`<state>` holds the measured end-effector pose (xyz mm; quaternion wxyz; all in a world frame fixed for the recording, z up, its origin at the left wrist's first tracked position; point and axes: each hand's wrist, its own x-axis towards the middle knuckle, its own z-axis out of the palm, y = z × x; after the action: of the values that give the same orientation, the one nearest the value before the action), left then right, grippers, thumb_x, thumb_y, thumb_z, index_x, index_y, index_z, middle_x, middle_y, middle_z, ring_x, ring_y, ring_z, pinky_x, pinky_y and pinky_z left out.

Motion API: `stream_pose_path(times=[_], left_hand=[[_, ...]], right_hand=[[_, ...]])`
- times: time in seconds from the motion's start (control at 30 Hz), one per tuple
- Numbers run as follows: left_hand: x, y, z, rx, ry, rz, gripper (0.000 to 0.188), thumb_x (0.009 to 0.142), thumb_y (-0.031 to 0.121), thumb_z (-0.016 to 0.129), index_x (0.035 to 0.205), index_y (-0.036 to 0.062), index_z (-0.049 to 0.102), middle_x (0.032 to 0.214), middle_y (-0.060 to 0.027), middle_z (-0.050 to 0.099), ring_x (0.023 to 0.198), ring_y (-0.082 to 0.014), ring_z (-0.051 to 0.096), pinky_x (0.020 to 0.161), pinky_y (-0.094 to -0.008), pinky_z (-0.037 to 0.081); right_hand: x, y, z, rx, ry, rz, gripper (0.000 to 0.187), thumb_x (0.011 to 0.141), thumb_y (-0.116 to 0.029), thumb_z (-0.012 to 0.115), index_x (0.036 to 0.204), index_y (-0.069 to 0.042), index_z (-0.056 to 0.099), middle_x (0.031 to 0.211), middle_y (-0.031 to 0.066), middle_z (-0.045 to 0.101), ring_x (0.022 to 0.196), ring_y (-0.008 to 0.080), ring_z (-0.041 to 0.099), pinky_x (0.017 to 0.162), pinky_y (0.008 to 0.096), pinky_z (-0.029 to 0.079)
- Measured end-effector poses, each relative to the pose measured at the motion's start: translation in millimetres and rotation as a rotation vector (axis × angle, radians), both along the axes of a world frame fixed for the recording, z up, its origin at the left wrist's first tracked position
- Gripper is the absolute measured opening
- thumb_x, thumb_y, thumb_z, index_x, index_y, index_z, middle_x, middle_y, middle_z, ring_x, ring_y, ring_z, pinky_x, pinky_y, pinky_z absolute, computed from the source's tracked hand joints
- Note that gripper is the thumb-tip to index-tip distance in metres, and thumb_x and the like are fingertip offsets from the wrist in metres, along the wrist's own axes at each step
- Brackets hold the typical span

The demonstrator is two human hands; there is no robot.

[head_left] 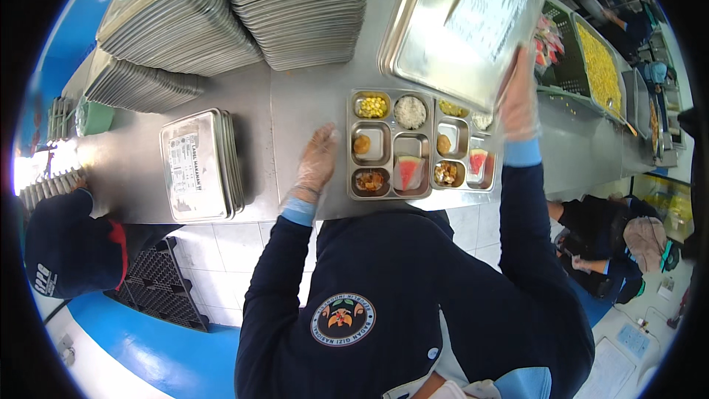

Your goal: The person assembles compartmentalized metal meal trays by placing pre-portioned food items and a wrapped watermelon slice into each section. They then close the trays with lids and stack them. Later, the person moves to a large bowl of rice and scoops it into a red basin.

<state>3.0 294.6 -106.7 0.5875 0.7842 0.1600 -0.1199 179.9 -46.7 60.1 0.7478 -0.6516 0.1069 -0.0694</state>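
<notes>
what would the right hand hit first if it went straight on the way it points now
Probably the metal lid: the right hand overlaps its right edge in this view, though depth is unclear.

Pretty clearly a big catering kitchen: long steel table (288, 107), tall stacks of metal dishware (303, 15), divided trays (381, 137) portioned with rice (410, 113) and watermelon (408, 171), plus a heap of yellow food (597, 66).

Metal surface (258, 114) was kinda loaded. Around the left food tray (379, 135) sat the right food tray (459, 131) just beside, a low lid pile (198, 166) leftward, tall metal stacks (303, 18) back-left, green crate (567, 48) off right.
</notes>
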Motion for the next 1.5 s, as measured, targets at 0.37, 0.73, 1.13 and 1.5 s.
stream_pose_path(times=[0.37,0.73,1.13,1.5], left_hand=[[-16,-24,-32,-0.206,0.223,0.067,0.047,0.100,0.020,0.062,0.142,0.0007,0.053,0.126,-0.0187,0.068,0.110,-0.0227,0.067,0.096,-0.0335,0.052],[-62,12,-13,-0.191,0.031,0.073,0.068,0.099,0.026,0.070,0.154,0.0016,0.038,0.124,-0.0151,0.066,0.113,-0.0205,0.064,0.098,-0.0339,0.052],[-92,14,-50,-0.218,0.006,0.163,0.066,0.091,0.015,0.074,0.150,0.0025,0.047,0.139,-0.0143,0.060,0.119,-0.0236,0.062,0.105,-0.0376,0.051],[-71,-22,54,-0.171,-0.084,0.367,0.043,0.097,0.008,0.066,0.134,-0.0081,0.054,0.115,-0.0130,0.067,0.102,-0.0168,0.064,0.091,-0.0297,0.053]], right_hand=[[-163,-6,-157,0.220,0.416,0.119,0.063,0.110,-0.049,0.044,0.147,0.002,0.051,0.140,0.0138,0.061,0.127,0.0256,0.057,0.104,0.0340,0.045],[-170,66,-153,-0.826,0.477,0.473,0.066,0.101,-0.040,0.052,0.153,-0.001,0.042,0.130,0.0290,0.064,0.122,0.0427,0.062,0.105,0.0458,0.046],[-191,41,-175,-0.950,0.337,0.601,0.066,0.102,-0.041,0.054,0.156,-0.006,0.040,0.142,0.0254,0.057,0.133,0.0384,0.055,0.111,0.0457,0.043],[-166,38,-137,-0.547,0.482,0.727,0.062,0.098,-0.048,0.055,0.129,0.005,0.059,0.116,0.0304,0.067,0.112,0.0461,0.062,0.100,0.0470,0.048]])
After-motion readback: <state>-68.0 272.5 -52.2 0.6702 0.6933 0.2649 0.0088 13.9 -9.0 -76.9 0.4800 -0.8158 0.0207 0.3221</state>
